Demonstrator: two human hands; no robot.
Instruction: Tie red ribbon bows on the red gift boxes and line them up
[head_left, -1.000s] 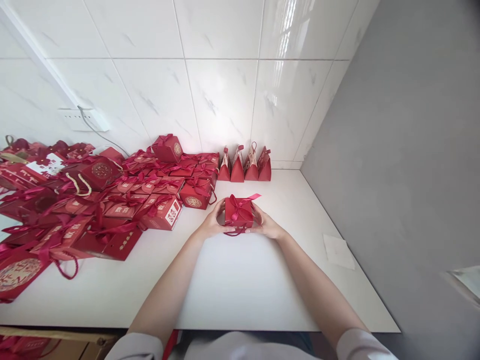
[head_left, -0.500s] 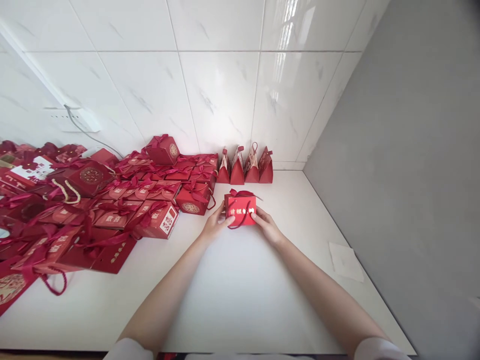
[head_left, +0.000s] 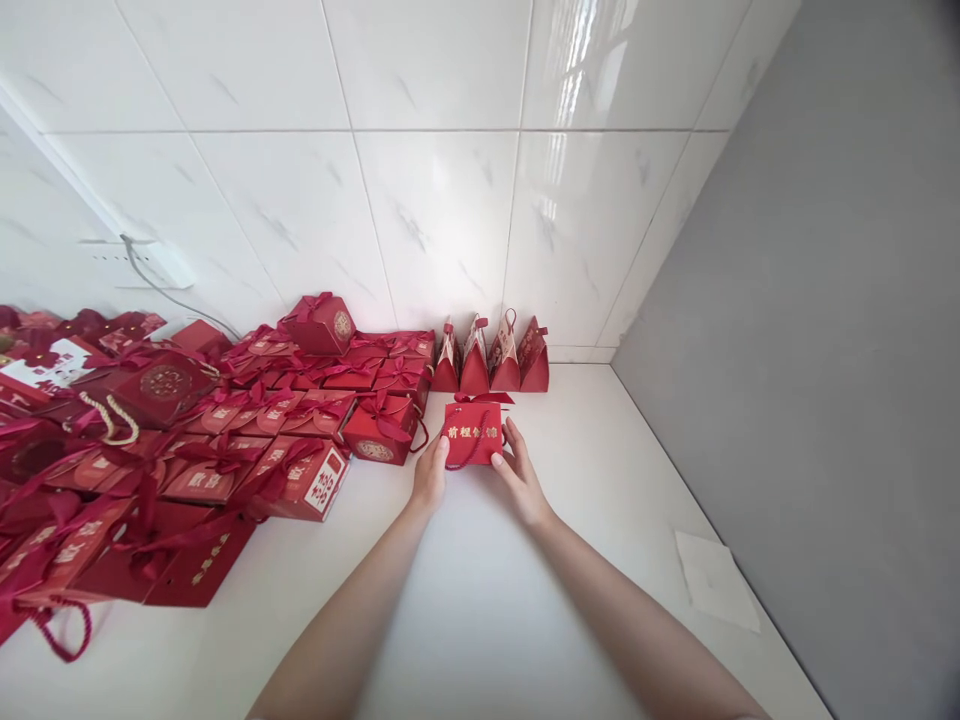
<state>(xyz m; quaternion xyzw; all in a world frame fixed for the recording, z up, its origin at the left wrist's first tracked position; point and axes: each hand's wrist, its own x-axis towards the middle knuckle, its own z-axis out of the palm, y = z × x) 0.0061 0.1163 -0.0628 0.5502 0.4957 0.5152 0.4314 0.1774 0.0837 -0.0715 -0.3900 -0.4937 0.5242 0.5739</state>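
Observation:
A small red box (head_left: pixel 474 433) with gold characters, a rope handle and a ribbon on top stands on the white table between my hands. My left hand (head_left: pixel 430 474) grips its left side, and my right hand (head_left: pixel 521 474) grips its right side with the thumb on the front. Behind it, several triangular red boxes (head_left: pixel 475 370) stand in a row against the wall. Just left of my left hand sits a red box with a round gold emblem (head_left: pixel 381 427).
Many red ribboned gift boxes (head_left: pixel 247 410) crowd the left of the white table (head_left: pixel 480 620). A white paper sheet (head_left: pixel 718 582) lies at the right, beside a grey panel (head_left: pixel 810 350). A cable (head_left: pixel 176 298) runs from a socket (head_left: pixel 135 264) on the tiled wall.
The view has tilted upward, so the boxes and table appear lower. The held box's front now faces me more squarely, its gold characters less covered by the handle and my thumbs.

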